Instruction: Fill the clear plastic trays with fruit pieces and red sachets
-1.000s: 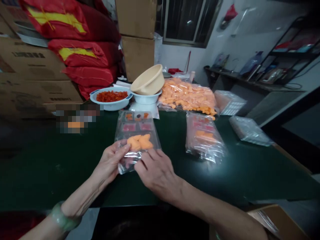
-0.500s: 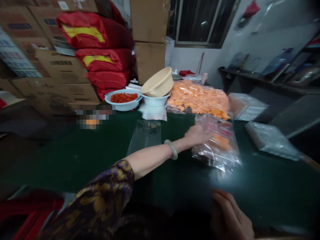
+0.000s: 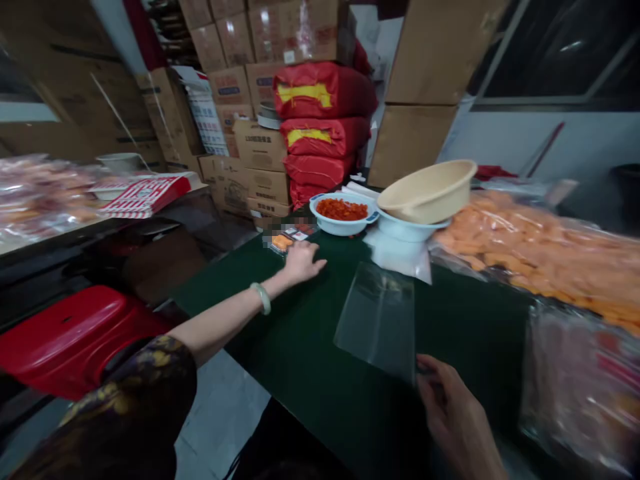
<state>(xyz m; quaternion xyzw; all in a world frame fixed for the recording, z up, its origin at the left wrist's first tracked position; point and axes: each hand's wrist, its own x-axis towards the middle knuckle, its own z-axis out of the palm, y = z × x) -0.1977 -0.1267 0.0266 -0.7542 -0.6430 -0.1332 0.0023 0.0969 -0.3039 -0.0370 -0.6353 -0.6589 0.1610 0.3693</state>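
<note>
My left hand [image 3: 301, 262] is stretched out over the far left part of the dark green table, thumb apart from the fingers. Its fingertips reach a flat, dark-edged object [image 3: 281, 244] with an orange patch, partly blurred out; the hand covers some of it. My right hand [image 3: 453, 407] is low at the right, its fingers loosely curled. Whatever lies inside those fingers is hidden. Right beside its fingertips is the lower corner of a flat clear plastic bag [image 3: 377, 320]. Farther right lies a blurred clear package [image 3: 580, 387] with pinkish contents and red print.
Along the back stand a pale blue basin [image 3: 334, 229] of red-orange pieces, a tilted cream basin [image 3: 430, 193] on another basin, and a large bag of orange pieces [image 3: 550, 247]. A red stool [image 3: 85, 327] is left of the green table [image 3: 300, 360]. Cartons [image 3: 263, 143] and red sacks [image 3: 325, 93] are stacked behind.
The view has swung left. My left hand has let go of the clear package at the right and moved across to the flat object. My right hand is now beside the clear bag's corner.
</note>
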